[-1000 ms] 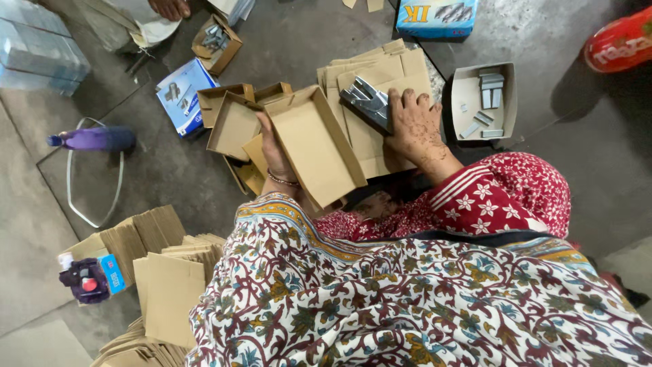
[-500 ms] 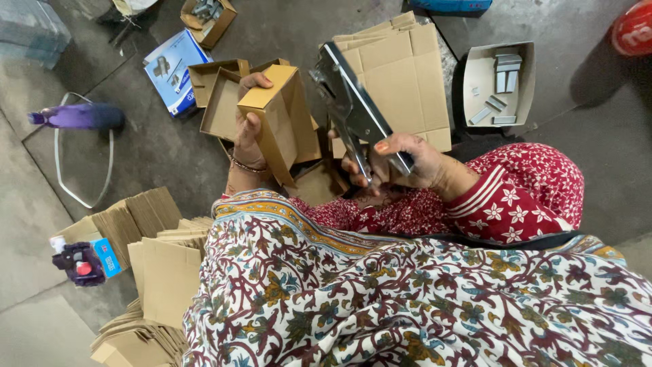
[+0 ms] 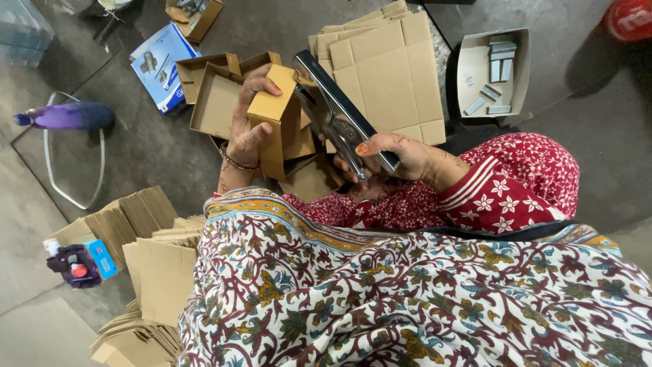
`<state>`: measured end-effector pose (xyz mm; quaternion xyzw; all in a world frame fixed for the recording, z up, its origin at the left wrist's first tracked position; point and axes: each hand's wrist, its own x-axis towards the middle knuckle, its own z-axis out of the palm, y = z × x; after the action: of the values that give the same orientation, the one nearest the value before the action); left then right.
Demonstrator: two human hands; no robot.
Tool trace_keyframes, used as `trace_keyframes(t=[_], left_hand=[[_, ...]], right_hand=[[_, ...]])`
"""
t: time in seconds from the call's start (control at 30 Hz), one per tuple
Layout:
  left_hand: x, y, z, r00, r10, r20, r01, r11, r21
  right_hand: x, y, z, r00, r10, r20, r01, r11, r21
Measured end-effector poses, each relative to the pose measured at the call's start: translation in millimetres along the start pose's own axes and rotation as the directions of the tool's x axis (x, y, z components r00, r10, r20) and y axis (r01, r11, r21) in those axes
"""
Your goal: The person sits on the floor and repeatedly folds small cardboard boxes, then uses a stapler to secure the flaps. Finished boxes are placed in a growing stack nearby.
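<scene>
Left hand [image 3: 246, 129] grips a small folded cardboard box [image 3: 277, 115], thumb wrapped over its top edge, box held upright in the air above the floor, touching nothing else. Right hand [image 3: 401, 155] is clenched round the handles of a metal plier stapler [image 3: 337, 112], whose long jaw slants up-left with its nose at the box's right wall, touching or just off it; cannot tell which.

Risks, as judgement:
- Left fingers [image 3: 261, 85] sit close to the stapler nose; a squeeze with the box slipped sideways could pinch or staple a fingertip.
- Box held by 1 hand only; the wall may flex under the jaw, so the staple lands crooked or misses the flap.
- Stapler looks heavy for a 1-hand hold; the wrist could sag and drag the nose off the seam.

Around: open finished boxes [image 3: 216, 95] on the floor behind the held one, flat blanks [image 3: 390, 64] stacked near the floor's far edge, a tray of staple strips [image 3: 492, 71] far right, more flat blanks [image 3: 153, 272] near left.
</scene>
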<state>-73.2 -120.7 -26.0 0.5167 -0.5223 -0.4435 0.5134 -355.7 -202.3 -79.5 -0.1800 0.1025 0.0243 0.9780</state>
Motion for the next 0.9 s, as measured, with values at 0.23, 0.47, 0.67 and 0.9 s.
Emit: trace_keyframes(t=[0.23, 0.47, 0.67, 0.9], left_hand=[[-4, 5, -13, 0.994, -0.015, 0.108, -0.017, 0.958, 0.286], [-4, 5, -18, 0.982, -0.060, 0.179, -0.021, 0.909, 0.417], [0, 4, -24, 0.975, -0.091, 0.203, -0.015, 0.885, 0.465], [-7, 3, -29, 0.984, -0.113, 0.136, 0.061, 0.938, 0.342]], right_hand=[[5, 1, 8, 0.998, -0.022, -0.064, 0.012, 0.989, -0.147], [16, 32, -4, 0.967, -0.022, -0.252, -0.027, 0.981, -0.190], [20, 25, 6, 0.963, 0.044, -0.266, -0.113, 0.961, -0.251], [7, 7, 24, 0.995, 0.055, 0.078, -0.021, 0.926, -0.378]])
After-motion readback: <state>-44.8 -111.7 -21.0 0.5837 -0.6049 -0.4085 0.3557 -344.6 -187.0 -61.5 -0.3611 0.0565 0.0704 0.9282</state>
